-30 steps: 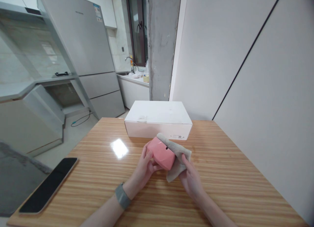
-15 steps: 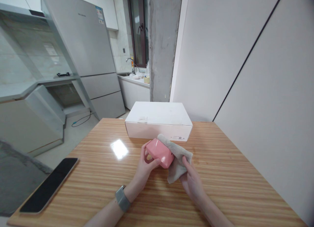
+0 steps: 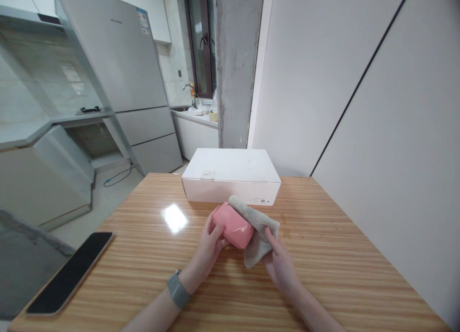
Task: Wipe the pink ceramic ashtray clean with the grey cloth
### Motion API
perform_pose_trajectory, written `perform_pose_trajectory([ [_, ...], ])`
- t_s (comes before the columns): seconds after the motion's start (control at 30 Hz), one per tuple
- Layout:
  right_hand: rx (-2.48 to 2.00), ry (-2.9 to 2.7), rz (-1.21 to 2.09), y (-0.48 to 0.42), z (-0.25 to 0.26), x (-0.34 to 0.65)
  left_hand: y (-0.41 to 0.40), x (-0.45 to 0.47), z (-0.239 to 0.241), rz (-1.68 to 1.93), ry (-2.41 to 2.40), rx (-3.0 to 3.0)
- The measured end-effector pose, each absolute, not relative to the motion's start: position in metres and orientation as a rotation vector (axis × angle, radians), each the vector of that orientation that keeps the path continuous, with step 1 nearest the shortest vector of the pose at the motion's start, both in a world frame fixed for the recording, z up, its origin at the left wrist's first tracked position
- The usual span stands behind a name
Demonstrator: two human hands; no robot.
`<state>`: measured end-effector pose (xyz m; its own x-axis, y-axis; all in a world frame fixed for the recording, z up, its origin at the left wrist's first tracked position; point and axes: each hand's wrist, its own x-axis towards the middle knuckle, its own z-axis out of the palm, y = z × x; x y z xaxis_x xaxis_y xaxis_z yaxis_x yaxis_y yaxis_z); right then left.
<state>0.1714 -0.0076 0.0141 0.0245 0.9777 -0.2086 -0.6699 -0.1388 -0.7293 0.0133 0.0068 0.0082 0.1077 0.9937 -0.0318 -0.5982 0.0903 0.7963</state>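
Observation:
A glossy pink box-shaped object (image 3: 234, 226) with rounded edges is held tilted above the table; its exact kind does not show. My left hand (image 3: 211, 238) grips its left end, with the thumb lying on the near face. A grey cloth (image 3: 260, 222) covers the object's right side, and its lower corner hangs down. My right hand (image 3: 278, 255) pinches the cloth with the thumb on top; the other fingers are mostly hidden behind it. A watch with a grey strap (image 3: 178, 289) is on my left wrist.
A white cardboard box (image 3: 230, 171) stands on the wooden table (image 3: 341, 255) just beyond my hands. A dark flat tablet-like thing (image 3: 72, 274) lies at the left edge. Past the table are a fridge (image 3: 118, 49), a sink counter and a grey pillar (image 3: 237, 68).
My left thumb has shifted up and onto the pink object's near face, and the object has turned slightly. My right hand still holds the cloth against it. The view has moved a little.

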Motion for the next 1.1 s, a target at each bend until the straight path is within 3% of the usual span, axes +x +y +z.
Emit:
perform_pose_trajectory([
  [0.53, -0.759, -0.365, 1.571, 0.005, 0.015, 0.184, 0.006, 0.005, 0.013, 1.620, 0.818, 0.950],
  [0.67, -0.766, -0.318, 1.522, 0.012, 0.016, 0.188, 0.009, 0.005, 0.005, 1.489, 0.653, 0.771],
  [0.83, -0.754, -0.287, 1.717, 0.007, 0.021, 0.180, 0.009, 0.007, 0.007, 1.276, 0.499, 0.573],
  [1.1, -0.707, -0.453, 1.818, 0.001, 0.014, 0.167, 0.006, 0.005, 0.005, 1.386, 0.581, 0.835],
])
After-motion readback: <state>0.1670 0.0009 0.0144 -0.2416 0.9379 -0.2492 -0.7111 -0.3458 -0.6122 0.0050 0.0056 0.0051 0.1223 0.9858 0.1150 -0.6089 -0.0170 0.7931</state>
